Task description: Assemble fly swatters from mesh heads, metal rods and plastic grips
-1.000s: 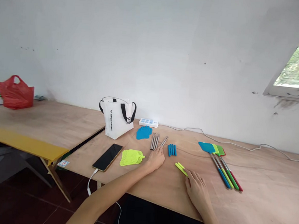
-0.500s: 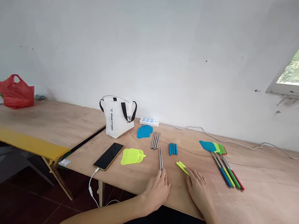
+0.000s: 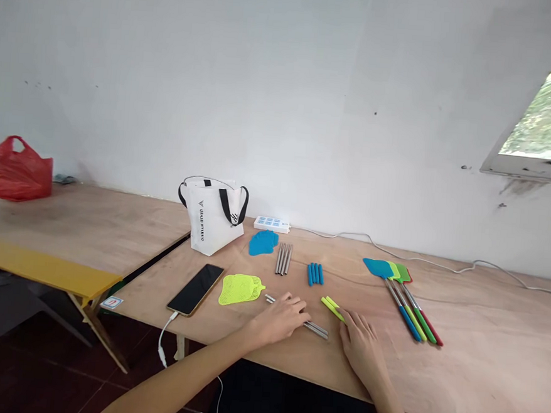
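My left hand (image 3: 279,318) is closed over a pair of silver metal rods (image 3: 318,330), which lie slanted across the tabletop and stick out on both sides of it. With its fingers at their near ends, my right hand (image 3: 363,340) holds two yellow-green handle tubes (image 3: 331,307) against the table. Left of the rods lie yellow-green fly swatter heads (image 3: 240,290), stacked. Farther back are blue swatter heads (image 3: 263,243), several more metal rods (image 3: 284,259) and a row of blue handle tubes (image 3: 315,274). Several whole fly swatters (image 3: 407,307) lie to the right.
A phone (image 3: 195,289) on a white cable lies at the left. Behind it stands a white bag (image 3: 211,221) with black handles, beside a power strip (image 3: 272,224). A red plastic bag (image 3: 17,173) sits on another table (image 3: 90,219), across a narrow gap.
My left hand has turned the two rods from pointing away from me to lying crosswise, and moved slightly up the table. My right hand stays at the yellow-green tubes. The view shifted slightly.
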The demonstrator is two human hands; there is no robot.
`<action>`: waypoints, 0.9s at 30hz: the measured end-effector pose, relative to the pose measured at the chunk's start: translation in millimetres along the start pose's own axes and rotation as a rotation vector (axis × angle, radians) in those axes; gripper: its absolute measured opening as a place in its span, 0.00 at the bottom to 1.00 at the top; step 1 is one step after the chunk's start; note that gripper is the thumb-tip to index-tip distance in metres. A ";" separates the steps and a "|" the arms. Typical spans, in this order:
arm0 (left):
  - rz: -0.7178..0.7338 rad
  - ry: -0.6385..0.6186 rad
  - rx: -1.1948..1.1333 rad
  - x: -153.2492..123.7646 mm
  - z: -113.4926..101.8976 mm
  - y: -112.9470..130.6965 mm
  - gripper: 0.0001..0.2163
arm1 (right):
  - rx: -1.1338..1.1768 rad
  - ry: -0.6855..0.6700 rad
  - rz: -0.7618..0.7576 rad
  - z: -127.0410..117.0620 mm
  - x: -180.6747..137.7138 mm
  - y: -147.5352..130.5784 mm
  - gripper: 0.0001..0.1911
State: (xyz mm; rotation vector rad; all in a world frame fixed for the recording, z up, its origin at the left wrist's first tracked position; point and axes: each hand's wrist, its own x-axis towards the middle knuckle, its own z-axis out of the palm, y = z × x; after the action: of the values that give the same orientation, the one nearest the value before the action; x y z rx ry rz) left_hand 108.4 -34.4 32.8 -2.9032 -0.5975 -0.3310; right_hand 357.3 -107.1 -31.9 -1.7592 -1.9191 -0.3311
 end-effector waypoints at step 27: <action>-0.445 0.146 -0.354 -21.8 16.5 21.8 0.14 | -0.046 -0.406 0.430 30.6 155.1 -44.2 0.29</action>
State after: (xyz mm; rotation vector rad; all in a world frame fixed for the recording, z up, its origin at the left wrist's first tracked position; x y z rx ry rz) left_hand 100.8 -59.0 9.1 -2.9984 -1.2757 -0.7679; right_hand 303.3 35.0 30.0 -2.3439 -1.7213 0.1499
